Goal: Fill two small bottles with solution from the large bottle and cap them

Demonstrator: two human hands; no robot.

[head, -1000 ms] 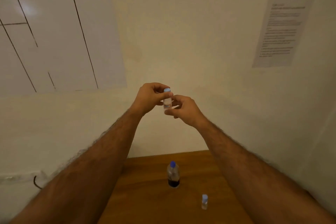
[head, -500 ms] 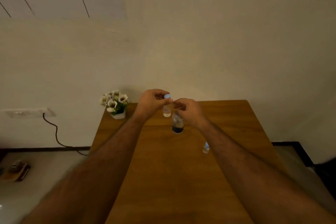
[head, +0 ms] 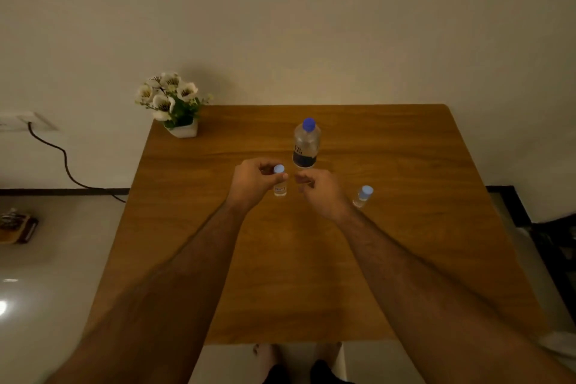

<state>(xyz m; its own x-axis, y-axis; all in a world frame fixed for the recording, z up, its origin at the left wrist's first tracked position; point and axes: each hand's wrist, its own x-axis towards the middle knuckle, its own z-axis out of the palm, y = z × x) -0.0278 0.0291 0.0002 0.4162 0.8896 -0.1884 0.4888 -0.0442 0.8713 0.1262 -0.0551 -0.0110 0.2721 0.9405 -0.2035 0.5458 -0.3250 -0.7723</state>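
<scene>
now pinched upright in left hand (head: 254, 182), small bottle (head: 279, 182) with pale blue cap on, clear body, low over table (head: 405, 227). right hand (head: 321, 192) just beside, curled, holding nothing. lowered from chest height since earlier; right fingers off the bottle.

Both forearms bare to the frame edge, no sleeves in view, hairy along their length. Left hand (head: 254, 184) and right hand (head: 321, 192): no rings, watch, bands or gloves visible. At bottom centre, past the tabletop's near edge, bare toes (head: 265, 351) and dark cloth (head: 324, 372), probably trousers; too dim to tell.
</scene>
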